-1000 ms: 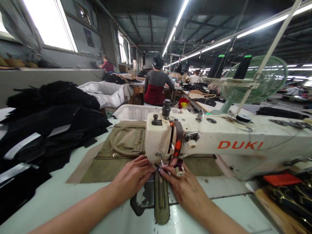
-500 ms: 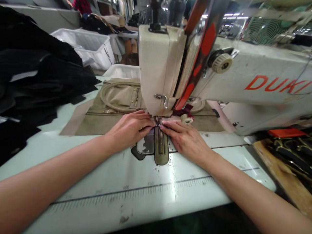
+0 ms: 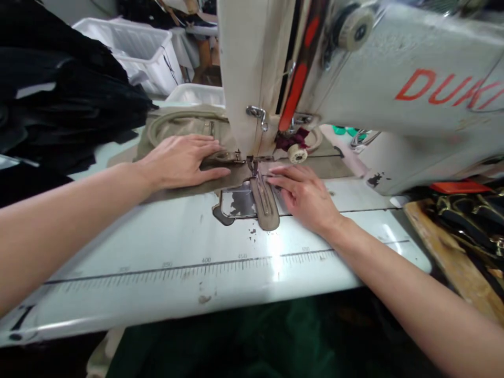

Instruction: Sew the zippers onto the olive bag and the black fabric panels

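Zip strip: olive-brown fabric strip with a metal zip and rounded end [image 3: 266,207]; upper end at the presser foot [image 3: 252,163], rounded end toward the table's front edge.
Panel: olive fabric panel [image 3: 232,176], spread behind the strip, toward the table's far edge.
Left hand: open hand [image 3: 185,161], laid flat on the panel, thumb apart.
Right hand: half-curled hand [image 3: 309,197], fingertips at the strip's right side; cannot tell whether it pinches.
Machine: cream-white metal sewing machine [image 3: 354,79], orange-red lettering "DUKI".
Table: glossy pale-green table [image 3: 149,236]; printed scale [image 3: 244,261] along the front edge, "400" and "450" legible, other figures faint.
Pile: stacked black fabric pieces [image 3: 74,100], table's far left corner.
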The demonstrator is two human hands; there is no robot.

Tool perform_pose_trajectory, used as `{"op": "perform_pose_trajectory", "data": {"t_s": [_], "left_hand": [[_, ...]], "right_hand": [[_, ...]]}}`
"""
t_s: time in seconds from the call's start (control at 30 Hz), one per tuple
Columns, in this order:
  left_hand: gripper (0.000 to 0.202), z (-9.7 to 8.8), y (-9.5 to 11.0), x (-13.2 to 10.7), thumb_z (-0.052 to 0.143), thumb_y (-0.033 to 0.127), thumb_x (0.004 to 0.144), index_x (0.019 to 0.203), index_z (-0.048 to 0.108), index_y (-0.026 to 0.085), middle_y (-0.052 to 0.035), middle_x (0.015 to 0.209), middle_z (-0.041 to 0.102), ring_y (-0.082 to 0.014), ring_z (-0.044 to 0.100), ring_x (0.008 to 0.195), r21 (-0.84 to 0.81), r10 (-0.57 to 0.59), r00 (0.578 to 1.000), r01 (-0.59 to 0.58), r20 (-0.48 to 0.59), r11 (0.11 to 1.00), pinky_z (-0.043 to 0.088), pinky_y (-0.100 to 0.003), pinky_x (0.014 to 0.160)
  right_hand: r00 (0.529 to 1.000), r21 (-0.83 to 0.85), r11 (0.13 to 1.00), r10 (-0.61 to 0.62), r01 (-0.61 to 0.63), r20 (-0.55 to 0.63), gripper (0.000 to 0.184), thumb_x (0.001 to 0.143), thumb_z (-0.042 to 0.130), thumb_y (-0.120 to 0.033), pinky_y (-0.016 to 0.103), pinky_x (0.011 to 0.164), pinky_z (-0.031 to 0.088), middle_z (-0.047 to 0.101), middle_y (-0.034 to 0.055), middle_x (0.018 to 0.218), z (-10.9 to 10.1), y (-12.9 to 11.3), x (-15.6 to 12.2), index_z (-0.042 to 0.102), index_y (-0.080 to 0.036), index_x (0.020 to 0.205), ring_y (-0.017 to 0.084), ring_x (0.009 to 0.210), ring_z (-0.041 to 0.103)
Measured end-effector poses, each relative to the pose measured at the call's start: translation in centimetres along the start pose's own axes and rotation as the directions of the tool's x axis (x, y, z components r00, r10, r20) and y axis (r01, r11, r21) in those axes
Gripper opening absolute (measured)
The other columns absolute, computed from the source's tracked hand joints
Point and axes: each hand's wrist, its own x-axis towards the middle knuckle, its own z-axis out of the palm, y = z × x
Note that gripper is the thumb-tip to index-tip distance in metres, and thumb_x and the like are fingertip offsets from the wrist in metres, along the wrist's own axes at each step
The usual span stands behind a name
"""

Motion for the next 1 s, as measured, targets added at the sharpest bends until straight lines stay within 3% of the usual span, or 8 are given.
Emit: {"op": "perform_pose_trajectory", "data": {"t_s": [0.23, 0.37, 0.57, 0.7, 0.8, 0.9, 0.97, 1.0], "left_hand": [[0.084, -2.5, 7.4, -6.6, 0.037, 0.077, 0.091, 0.109, 0.065, 0.001, -0.0232, 0.085, 0.069, -0.0404, 0.067, 0.082, 0.251, -0.119, 0.988, 0.091, 0.099, 0.964, 0.051, -0.043, 0.061], [0.06, -3.1, 9.6, -6.6, 0.046, 0.064, 0.095, 0.088, 0.068, 0.008, -0.0189, 0.077, 0.065, -0.0397, 0.065, 0.081, 0.227, -0.181, 0.983, 0.172, 0.019, 0.959, 0.051, -0.048, 0.066], [0.061, -1.0, 7.3, -4.5, 0.063, 0.057, 0.086, 0.121, 0.052, 0.009, -0.0232, 0.146, 0.042, -0.0382, 0.046, 0.132, -0.187, -0.159, 0.972, 0.126, -0.171, 0.974, 0.04, -0.05, 0.109], [0.058, 0.1, 7.4, -4.8, 0.056, 0.044, 0.09, 0.134, 0.038, 0.01, -0.0197, 0.136, 0.051, -0.0325, 0.059, 0.119, -0.396, -0.293, 0.949, 0.228, -0.113, 0.89, 0.05, -0.046, 0.099], [0.048, -0.9, 7.8, -5.3, 0.043, 0.019, 0.091, 0.138, 0.045, 0.012, -0.0146, 0.115, 0.063, -0.0306, 0.067, 0.101, -0.353, -0.239, 0.967, 0.195, -0.084, 0.915, 0.055, -0.048, 0.089], [0.047, -2.2, 7.2, -4.8, 0.044, 0.008, 0.082, 0.122, 0.067, 0.019, -0.0106, 0.101, 0.066, -0.029, 0.068, 0.095, -0.307, -0.156, 0.987, 0.159, 0.035, 0.938, 0.056, -0.046, 0.087], [0.037, -2.4, 6.5, -4.1, 0.048, 0.01, 0.084, 0.11, 0.073, 0.021, -0.0092, 0.099, 0.065, -0.0266, 0.069, 0.089, -0.313, -0.169, 0.985, 0.173, 0.041, 0.934, 0.057, -0.042, 0.085], [0.032, -2.2, 6.1, -3.7, 0.051, 0.015, 0.087, 0.109, 0.073, 0.021, -0.0091, 0.102, 0.064, -0.0264, 0.069, 0.09, -0.314, -0.171, 0.985, 0.162, -0.001, 0.936, 0.057, -0.042, 0.086]], "right_hand": [[0.994, -0.015, 0.995, -0.098, 0.097, -0.04, 0.031, 0.089, 0.049, -0.001, 0.04, 0.086, 0.048, 0.071, 0.0099, 0.107, -1.0, -0.5, -0.2, 0.07, -0.015, 0.107, 0.024, 0.097, 0.06], [0.987, 0.0, 0.987, -0.159, 0.159, 0.015, 0.029, 0.087, 0.056, -0.002, 0.038, 0.086, 0.048, 0.07, 0.009, 0.109, -1.1, -0.8, -0.2, 0.07, -0.016, 0.109, 0.023, 0.098, 0.059], [0.987, -0.033, 0.987, -0.158, 0.158, -0.002, 0.023, 0.087, 0.059, -0.003, 0.035, 0.083, 0.049, 0.07, 0.0079, 0.102, -1.1, -0.6, -0.2, 0.069, -0.015, 0.105, 0.023, 0.093, 0.059], [0.968, -0.106, 0.962, -0.253, 0.251, -0.006, 0.02, 0.094, 0.05, -0.006, 0.032, 0.071, 0.048, 0.068, 0.0067, 0.087, -1.9, -1.3, 0.1, 0.067, -0.016, 0.088, 0.02, 0.08, 0.058], [0.931, -0.19, 0.916, -0.365, 0.355, -0.024, 0.035, 0.097, 0.039, -0.005, 0.032, 0.062, 0.045, 0.064, 0.0049, 0.075, -5.5, -2.1, 0.6, 0.062, -0.018, 0.074, 0.018, 0.068, 0.055], [0.884, -0.349, 0.86, -0.444, 0.373, -0.147, 0.028, 0.096, 0.045, -0.007, 0.033, 0.071, 0.05, 0.07, 0.0066, 0.087, -12.8, -0.1, 1.1, 0.067, -0.02, 0.083, 0.019, 0.082, 0.062], [0.861, -0.504, 0.836, -0.407, 0.218, -0.303, 0.019, 0.093, 0.055, -0.013, 0.037, 0.078, 0.052, 0.072, 0.0069, 0.093, -19.0, 3.9, 1.2, 0.07, -0.023, 0.089, 0.02, 0.089, 0.065], [0.862, -0.592, 0.806, -0.288, -0.016, -0.416, 0.02, 0.093, 0.055, -0.018, 0.037, 0.077, 0.05, 0.073, 0.0073, 0.094, -22.1, 6.6, 1.1, 0.073, -0.024, 0.087, 0.019, 0.088, 0.066]]}}
